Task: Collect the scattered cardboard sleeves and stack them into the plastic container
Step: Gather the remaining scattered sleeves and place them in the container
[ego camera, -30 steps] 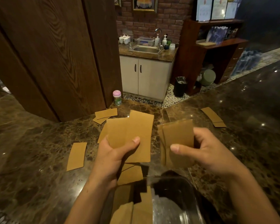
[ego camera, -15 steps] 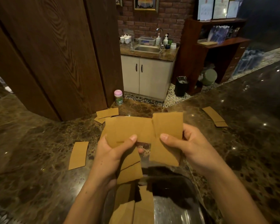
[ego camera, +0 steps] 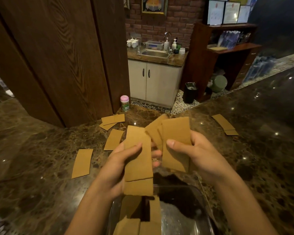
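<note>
Two hands: our left hand (ego camera: 122,160) and right hand (ego camera: 199,155) each grip cardboard sleeves (ego camera: 175,131) over the plastic container (ego camera: 200,197).
Change: left bundle (ego camera: 137,163) now upright, baring a sleeve (ego camera: 113,139) on the worktop (ego camera: 41,167).

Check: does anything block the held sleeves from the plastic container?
Nothing visible does. The left hand and right hand hold sleeves over the open plastic container; stacked sleeves fill only its left side.

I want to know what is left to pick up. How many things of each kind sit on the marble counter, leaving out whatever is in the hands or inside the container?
Loose cardboard sleeves: 6 visible, some overlapping
Plastic container: 1
Pink-lidded jar: 1
Total: 8
</note>
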Available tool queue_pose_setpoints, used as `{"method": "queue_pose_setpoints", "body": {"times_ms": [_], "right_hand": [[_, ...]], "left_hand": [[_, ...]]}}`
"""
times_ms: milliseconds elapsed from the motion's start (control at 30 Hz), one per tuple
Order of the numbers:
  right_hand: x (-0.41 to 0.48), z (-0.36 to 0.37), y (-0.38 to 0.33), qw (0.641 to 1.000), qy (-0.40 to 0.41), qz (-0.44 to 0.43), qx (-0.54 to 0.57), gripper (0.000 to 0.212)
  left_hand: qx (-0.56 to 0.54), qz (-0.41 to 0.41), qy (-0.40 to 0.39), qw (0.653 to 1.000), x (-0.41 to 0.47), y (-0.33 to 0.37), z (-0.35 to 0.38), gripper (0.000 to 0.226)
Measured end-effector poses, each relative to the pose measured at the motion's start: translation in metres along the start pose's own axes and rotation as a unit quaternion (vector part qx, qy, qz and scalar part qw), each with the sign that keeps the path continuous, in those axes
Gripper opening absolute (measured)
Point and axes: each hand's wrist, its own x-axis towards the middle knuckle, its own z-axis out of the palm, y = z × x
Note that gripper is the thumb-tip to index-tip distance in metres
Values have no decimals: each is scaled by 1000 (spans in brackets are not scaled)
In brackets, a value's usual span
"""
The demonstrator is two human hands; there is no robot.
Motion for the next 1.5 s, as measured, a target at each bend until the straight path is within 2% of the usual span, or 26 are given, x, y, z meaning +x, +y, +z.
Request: {"method": "queue_pose_setpoints", "body": {"times_ms": [33,67,133,233,333,467,533,600,667,733,833,900,967,1067,1133,1167,1267,1367,1500], "right_hand": [[0,2,2,998,33,15,59,46],[0,4,3,993,57,24,101,47],[-2,3,2,988,69,22,138,41],[-3,5,0,991,16,30,131,40],[-1,8,2,992,-33,49,111,42],[2,9,-4,996,-18,17,80,37],[0,10,-7,998,11,-45,37,26],[-4,10,-10,992,32,-124,-14,23],[-7,4,-14,974,5,-203,-99,33],[-10,-4,-15,944,-50,-241,-220,44],[-13,-12,-11,871,-137,-203,-425,60],[-15,-12,-10,833,-187,-145,-499,69],[-18,-12,-10,846,-226,-95,-474,68],[-24,-17,-13,909,-249,-60,-328,36],[-24,-19,-21,953,-207,-53,-214,19],[-22,-19,-24,969,-170,-54,-171,17],[-7,-19,-26,991,-73,-45,-99,30],[7,-17,-23,995,-52,-9,-85,39],[13,-11,-17,999,-20,-12,-26,38]], "left_hand": [[-64,1,-16,998,0,-1,-1,38],[-82,12,-19,996,-1,-2,-2,41],[-19,50,15,998,-1,-4,-4,42],[93,74,81,990,-1,-5,-6,43],[186,92,99,973,0,-6,-5,39],[205,70,91,972,0,-8,1,22],[195,38,83,977,0,-8,1,22],[150,6,84,985,1,-7,0,29],[98,-19,90,991,3,-7,-3,44],[45,-40,84,995,6,-6,-6,53],[11,-44,89,995,6,-2,-7,47],[45,-5,106,993,7,-3,-9,40],[78,25,114,990,8,-3,-10,41],[94,47,125,987,8,-3,-13,41],[129,63,116,983,7,-2,-15,41],[159,68,104,979,6,-2,-15,41],[241,74,67,965,3,-2,-11,43],[246,82,56,964,2,-3,-8,40],[227,80,58,969,2,-4,-13,43]]}}
